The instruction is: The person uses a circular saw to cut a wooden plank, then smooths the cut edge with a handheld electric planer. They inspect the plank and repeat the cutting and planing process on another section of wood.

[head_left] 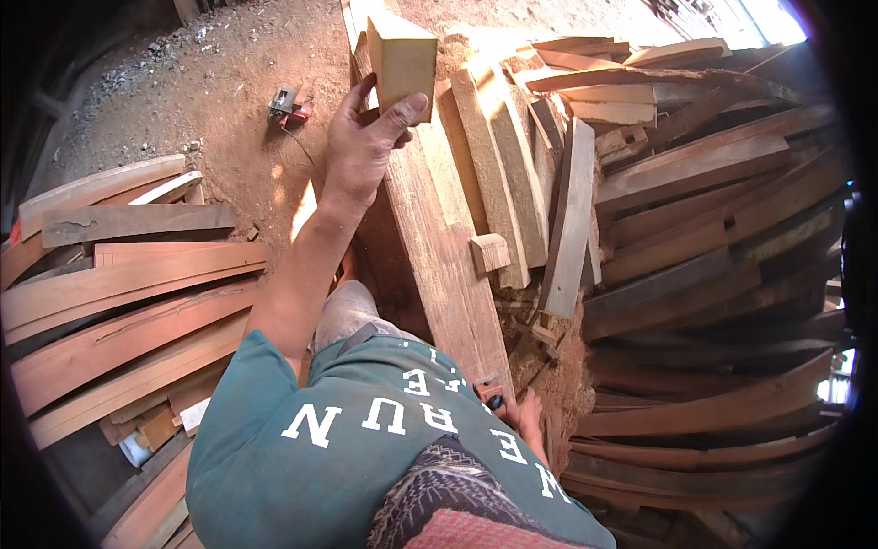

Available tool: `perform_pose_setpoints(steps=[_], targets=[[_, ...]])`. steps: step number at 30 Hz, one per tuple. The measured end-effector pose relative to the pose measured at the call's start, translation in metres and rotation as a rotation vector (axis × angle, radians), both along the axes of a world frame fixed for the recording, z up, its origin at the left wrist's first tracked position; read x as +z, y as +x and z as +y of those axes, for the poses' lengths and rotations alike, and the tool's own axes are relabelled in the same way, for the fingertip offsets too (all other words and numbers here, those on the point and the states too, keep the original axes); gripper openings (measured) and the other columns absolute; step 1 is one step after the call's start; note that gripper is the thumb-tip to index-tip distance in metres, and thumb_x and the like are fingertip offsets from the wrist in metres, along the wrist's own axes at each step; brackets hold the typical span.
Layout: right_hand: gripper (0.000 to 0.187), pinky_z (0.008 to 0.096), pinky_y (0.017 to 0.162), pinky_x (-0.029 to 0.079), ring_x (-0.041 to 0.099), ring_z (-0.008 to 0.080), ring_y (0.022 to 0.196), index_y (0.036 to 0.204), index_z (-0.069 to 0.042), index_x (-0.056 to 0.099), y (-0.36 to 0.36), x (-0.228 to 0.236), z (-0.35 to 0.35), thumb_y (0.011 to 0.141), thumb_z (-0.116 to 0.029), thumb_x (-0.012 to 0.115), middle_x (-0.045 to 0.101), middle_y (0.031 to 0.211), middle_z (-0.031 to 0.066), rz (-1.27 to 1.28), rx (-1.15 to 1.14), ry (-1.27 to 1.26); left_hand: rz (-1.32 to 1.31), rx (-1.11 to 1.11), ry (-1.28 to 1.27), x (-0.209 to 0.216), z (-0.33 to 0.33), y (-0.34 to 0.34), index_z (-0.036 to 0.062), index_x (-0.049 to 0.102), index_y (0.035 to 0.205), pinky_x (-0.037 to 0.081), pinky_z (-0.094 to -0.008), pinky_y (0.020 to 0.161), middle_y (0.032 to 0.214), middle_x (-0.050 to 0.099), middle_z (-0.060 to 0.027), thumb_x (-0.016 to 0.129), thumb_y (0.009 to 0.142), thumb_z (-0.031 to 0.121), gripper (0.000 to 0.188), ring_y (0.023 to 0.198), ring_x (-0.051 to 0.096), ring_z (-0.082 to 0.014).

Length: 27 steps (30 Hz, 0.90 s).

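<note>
Patterned scarf (444, 485) hangs nearest, while the left hand (361, 151) has its fingers around a wooden block's (407, 69) near end, seemingly leaving its faces clear, toward the surface's (439, 265) far end; the right hand's (529, 416) grip I cannot tell.

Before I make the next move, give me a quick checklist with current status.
1. Pale block secured: ok, gripped in the left hand between thumb and fingers.
2. Right hand grip: cannot tell, partly hidden by the green shirt.
3. Long plank clear: not ok, a small wood block sits at its right edge.
4. Grey-and-red tool clear of both hands: ok, on the ground to the left.
5. That tool's power off: cannot tell.
</note>
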State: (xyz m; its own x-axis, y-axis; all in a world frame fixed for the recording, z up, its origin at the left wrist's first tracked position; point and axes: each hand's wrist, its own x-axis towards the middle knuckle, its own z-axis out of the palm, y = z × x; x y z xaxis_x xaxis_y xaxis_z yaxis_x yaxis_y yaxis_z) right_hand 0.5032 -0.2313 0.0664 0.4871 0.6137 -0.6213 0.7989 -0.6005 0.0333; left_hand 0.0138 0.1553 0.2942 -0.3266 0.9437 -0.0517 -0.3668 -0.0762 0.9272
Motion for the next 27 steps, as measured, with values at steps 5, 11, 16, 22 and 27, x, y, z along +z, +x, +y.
perform_pose_setpoints(steps=[5,11,16,22,27], targets=[[0.093,0.0507,0.115,0.045,0.055,0.0466,0.135,0.146,0.006,0.051,0.002,-0.012,-0.090,0.081,-0.049,0.087,0.055,0.141,0.0349,0.103,-0.367,0.218,-0.015,-0.007,0.030,-0.005,0.003,-0.009,-0.0079,0.046,0.153,0.055,-0.0220,0.071,0.100,0.075,-0.0066,0.095,0.086,0.030,0.091,0.077,0.066,-0.0078],[0.099,0.0436,0.105,0.053,0.062,0.0288,0.122,0.141,0.003,0.037,0.027,-0.003,-0.096,0.068,-0.022,0.100,0.059,0.133,0.0188,0.568,-0.491,0.135,0.079,-0.202,-0.164,-0.010,-0.014,-0.007,-0.0067,0.042,0.155,0.053,-0.0381,0.107,0.134,0.067,-0.0183,0.095,0.082,0.022,0.094,0.122,0.065,-0.0221],[0.100,0.0426,0.102,0.055,0.066,0.0288,0.118,0.147,0.001,0.036,0.046,-0.005,-0.081,0.068,-0.020,0.093,0.062,0.133,0.0185,0.579,-0.328,-0.042,0.435,-0.336,-0.479,-0.116,-0.063,0.035,-0.0029,0.017,0.166,0.043,-0.0429,0.123,0.156,0.048,-0.0228,0.098,0.075,0.016,0.123,0.144,0.051,-0.0340],[0.067,0.0379,0.099,0.055,0.068,0.0229,0.112,0.133,0.005,0.063,0.027,0.020,-0.059,0.075,-0.020,0.083,0.071,0.121,0.0119,0.569,-0.287,-0.141,0.425,-0.428,-0.508,-0.278,-0.079,0.079,-0.0009,0.014,0.166,0.043,-0.0413,0.122,0.160,0.045,-0.0277,0.101,0.071,0.016,0.130,0.147,0.050,-0.0332],[0.055,0.0345,0.098,0.053,0.066,0.0167,0.109,0.132,0.001,0.065,-0.035,0.083,0.026,0.081,-0.013,0.081,0.071,0.120,0.0061,0.817,-0.406,0.123,1.086,-0.461,-0.785,-0.304,-0.068,0.100,0.0107,0.020,0.169,0.041,-0.0561,0.114,0.140,0.045,-0.0225,0.096,0.070,0.059,0.133,0.137,0.045,-0.0436]])
